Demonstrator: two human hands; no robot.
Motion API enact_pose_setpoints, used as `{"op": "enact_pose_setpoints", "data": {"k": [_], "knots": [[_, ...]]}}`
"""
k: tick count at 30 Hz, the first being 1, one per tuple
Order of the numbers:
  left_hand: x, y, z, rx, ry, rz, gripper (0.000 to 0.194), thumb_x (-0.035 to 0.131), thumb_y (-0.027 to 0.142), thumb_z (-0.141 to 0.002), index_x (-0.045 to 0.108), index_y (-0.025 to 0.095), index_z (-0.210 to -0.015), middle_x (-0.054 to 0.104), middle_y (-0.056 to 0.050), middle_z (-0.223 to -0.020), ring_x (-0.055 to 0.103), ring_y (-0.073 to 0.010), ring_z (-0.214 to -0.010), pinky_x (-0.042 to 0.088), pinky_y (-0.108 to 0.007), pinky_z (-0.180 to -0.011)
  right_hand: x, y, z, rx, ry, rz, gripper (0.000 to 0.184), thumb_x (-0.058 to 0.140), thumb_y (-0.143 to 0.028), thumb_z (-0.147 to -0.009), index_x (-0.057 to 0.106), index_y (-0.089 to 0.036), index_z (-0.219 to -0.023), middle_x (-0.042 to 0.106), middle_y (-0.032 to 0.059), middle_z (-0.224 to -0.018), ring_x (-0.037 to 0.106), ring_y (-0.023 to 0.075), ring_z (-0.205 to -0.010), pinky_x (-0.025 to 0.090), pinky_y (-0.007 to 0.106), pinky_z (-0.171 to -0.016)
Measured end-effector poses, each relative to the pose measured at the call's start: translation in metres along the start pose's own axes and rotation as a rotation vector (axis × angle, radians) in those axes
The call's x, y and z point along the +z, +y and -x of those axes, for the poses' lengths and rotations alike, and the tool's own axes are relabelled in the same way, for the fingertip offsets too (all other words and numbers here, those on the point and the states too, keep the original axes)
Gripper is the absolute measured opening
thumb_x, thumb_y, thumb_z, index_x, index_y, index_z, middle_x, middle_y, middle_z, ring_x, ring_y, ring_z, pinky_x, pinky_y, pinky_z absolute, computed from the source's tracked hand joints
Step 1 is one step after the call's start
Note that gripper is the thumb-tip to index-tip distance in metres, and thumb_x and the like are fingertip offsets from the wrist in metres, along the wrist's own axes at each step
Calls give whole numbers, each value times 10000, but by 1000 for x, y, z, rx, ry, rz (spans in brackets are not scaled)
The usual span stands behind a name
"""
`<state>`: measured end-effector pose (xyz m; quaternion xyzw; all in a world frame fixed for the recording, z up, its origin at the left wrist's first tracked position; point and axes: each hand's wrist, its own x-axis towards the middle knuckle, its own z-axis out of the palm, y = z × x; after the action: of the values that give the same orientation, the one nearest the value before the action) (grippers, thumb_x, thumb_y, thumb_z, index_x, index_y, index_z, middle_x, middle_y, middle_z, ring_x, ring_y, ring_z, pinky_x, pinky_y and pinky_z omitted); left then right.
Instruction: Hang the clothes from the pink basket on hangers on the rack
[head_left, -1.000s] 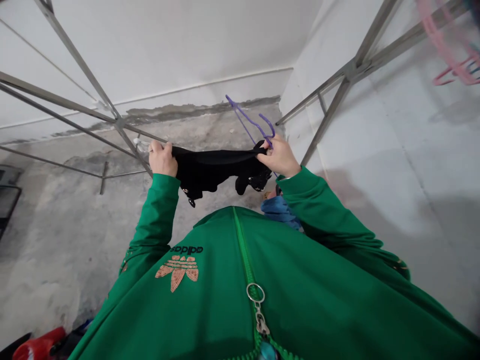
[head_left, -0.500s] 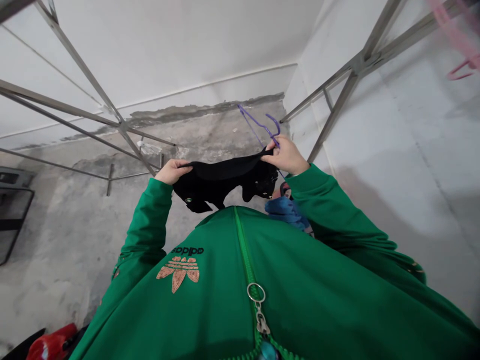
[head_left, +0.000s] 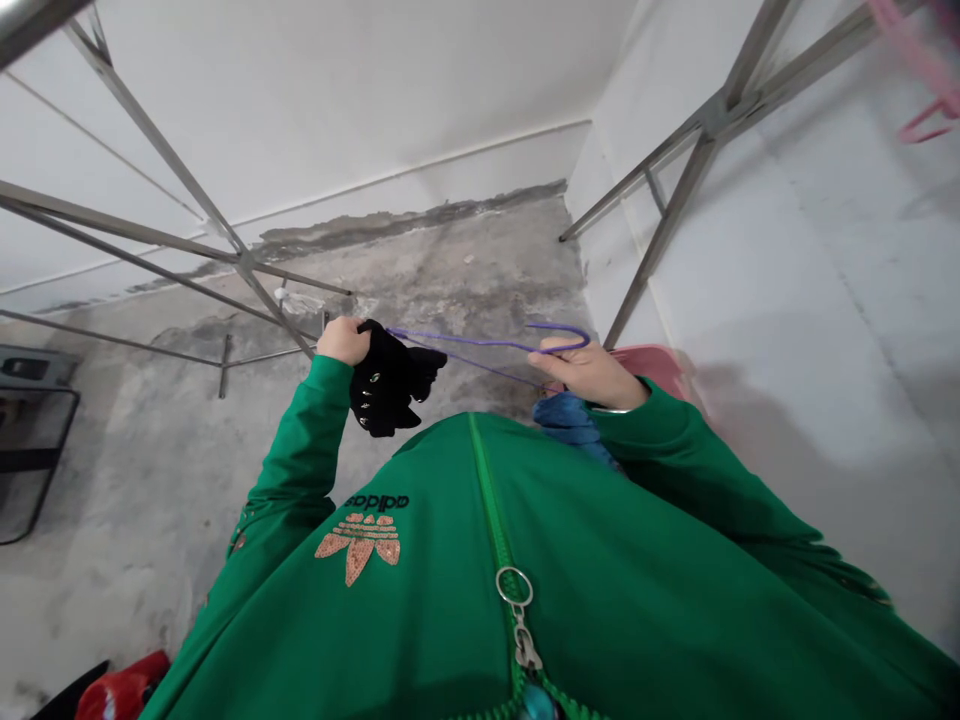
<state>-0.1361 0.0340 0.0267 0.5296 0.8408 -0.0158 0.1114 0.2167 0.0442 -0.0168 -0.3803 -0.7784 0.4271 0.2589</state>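
A black garment (head_left: 388, 380) with small shiny studs hangs bunched from my left hand (head_left: 345, 342), whose fingers are closed on its upper edge. My right hand (head_left: 592, 373) grips a purple clothes hanger (head_left: 480, 343) close to its hook. The hanger lies almost level, and its far end meets the black garment beside my left hand. Whether that end is inside the cloth I cannot tell. Below my right hand, blue fabric (head_left: 568, 420) shows, partly hidden by my sleeve.
Metal rack frames stand at the left (head_left: 244, 262) and right (head_left: 716, 120). A pink basin (head_left: 656, 368) shows behind my right wrist. Pink hangers (head_left: 926, 120) hang at upper right. A red item (head_left: 124, 690) lies at lower left, and a black-framed object (head_left: 37, 440) stands at left.
My right hand has let go of the garment's right side and moved right and down with the hanger. The garment, stretched between both hands before, now hangs from my left hand.
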Motion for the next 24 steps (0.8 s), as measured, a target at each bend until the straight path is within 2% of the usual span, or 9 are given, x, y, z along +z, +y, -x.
{"op": "enact_pose_setpoints", "data": {"k": [3, 8, 13, 19, 22, 24], "knots": [[-3, 4, 4, -31, 20, -127, 366, 484, 331, -812, 699, 230, -1090, 705, -133, -1063, 632, -339, -1060, 514, -423, -861, 12, -4, 0, 24, -92, -40, 540, 439, -629, -852, 334, -195, -547, 336, -26, -530, 368, 100, -539, 326, 249, -544], [-1, 12, 12, 12, 49, -260, 371, 440, 282, -810, 663, 235, -1104, 698, -139, -1045, 640, -337, -1027, 512, -430, -817, 41, -3, -15, -7, -77, -127, 549, 410, -644, -836, 344, -195, -527, 390, -9, -545, 396, 107, -554, 363, 267, -594], [4, 30, 24, 75, 99, -359, 417, 430, 239, -815, 570, 203, -1206, 699, -161, -983, 664, -333, -967, 502, -424, -787, 75, -2, -33, 40, -1, -215, 601, 384, -709, -803, 333, -196, -494, 386, -2, -525, 411, 110, -553, 364, 275, -599], [27, 62, 46, 199, 32, -412, 433, 352, 169, -850, 518, 143, -1249, 704, -195, -929, 683, -316, -915, 490, -387, -753, 113, -2, -47, 163, 156, -272, 536, 399, -659, -800, 364, -197, -531, 404, -7, -528, 424, 112, -558, 335, 272, -594], [37, 68, 49, 231, 0, -411, 388, 339, 150, -848, 563, 114, -1162, 702, -207, -925, 686, -313, -908, 493, -375, -741, 116, 3, -53, 192, 148, -222, 470, 428, -562, -825, 380, -192, -539, 441, -1, -555, 451, 114, -577, 331, 269, -612], [37, 65, 46, 223, -14, -416, 371, 350, 149, -841, 580, 122, -1131, 705, -196, -924, 686, -312, -909, 497, -374, -744, 107, 8, -57, 164, 119, -187, 441, 448, -517, -835, 405, -187, -546, 467, 1, -579, 460, 111, -587, 337, 264, -628]]}}
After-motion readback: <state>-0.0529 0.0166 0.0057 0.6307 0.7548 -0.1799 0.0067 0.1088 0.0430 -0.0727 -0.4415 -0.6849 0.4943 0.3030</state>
